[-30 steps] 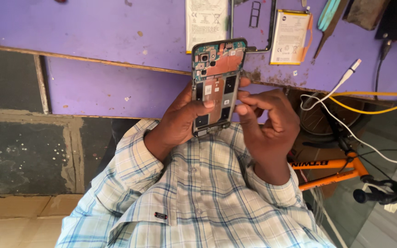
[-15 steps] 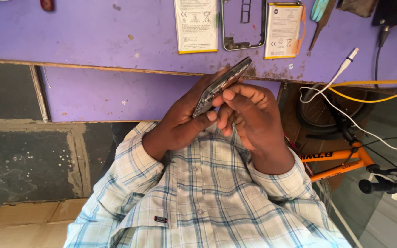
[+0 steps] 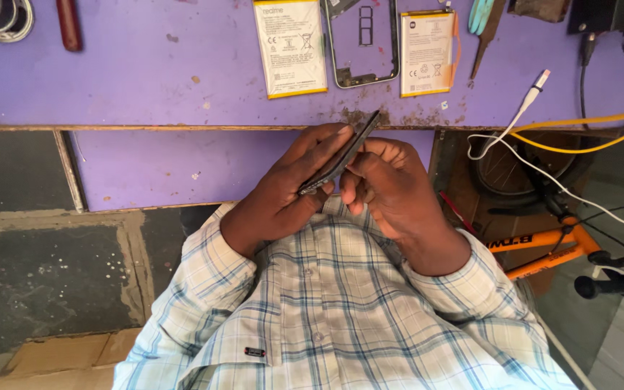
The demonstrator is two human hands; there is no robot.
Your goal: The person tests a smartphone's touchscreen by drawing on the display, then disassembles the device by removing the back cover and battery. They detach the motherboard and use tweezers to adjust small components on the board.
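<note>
I hold an opened phone [image 3: 341, 155] edge-on between both hands, just in front of the purple bench's [image 3: 146, 72] front edge. My left hand [image 3: 283, 191] cups its underside with the fingers wrapped along the lower edge. My right hand [image 3: 391, 188] presses against the other side, fingertips at the phone's edge. Only the thin dark rim of the phone shows; its inner side is hidden.
On the bench lie two flat phone batteries [image 3: 290, 47] [image 3: 427, 52] and a phone back frame [image 3: 362, 43] between them. A white cable [image 3: 521, 115] and yellow cable [image 3: 586, 133] hang at right over an orange bicycle [image 3: 543, 245]. A red-handled tool [image 3: 68, 25] lies at top left.
The phone was upright with its open circuit side facing me; it has been turned edge-on and lowered between both hands. The view has shifted down along the bench.
</note>
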